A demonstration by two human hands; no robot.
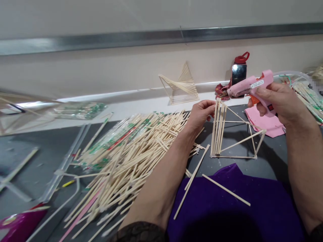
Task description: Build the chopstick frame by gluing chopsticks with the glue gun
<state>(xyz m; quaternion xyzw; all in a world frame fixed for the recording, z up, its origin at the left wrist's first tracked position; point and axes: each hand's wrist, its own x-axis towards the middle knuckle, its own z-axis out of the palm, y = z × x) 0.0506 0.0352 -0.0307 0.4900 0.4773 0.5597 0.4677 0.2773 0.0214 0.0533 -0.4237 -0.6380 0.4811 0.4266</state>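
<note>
My right hand (280,97) is wrapped round a pink hot glue gun (252,84), its nozzle pointing left, just above the top of a frame of thin wooden sticks (238,157). The frame stands on the dark table, with several upright sticks side by side at its left. My left hand (202,114) pinches a stick of the frame near its top left corner; the fingertips are partly hidden. Loose sticks (225,190) lie in front of the frame, over a purple cloth (237,208).
A big pile of sticks (141,161) and clear packets (118,134) lie left of my left arm. Against the wall stand a finished-looking stick model (179,87) and a red-capped bottle (241,60) behind a phone (239,75). A pink cloth (267,124) lies under the glue gun.
</note>
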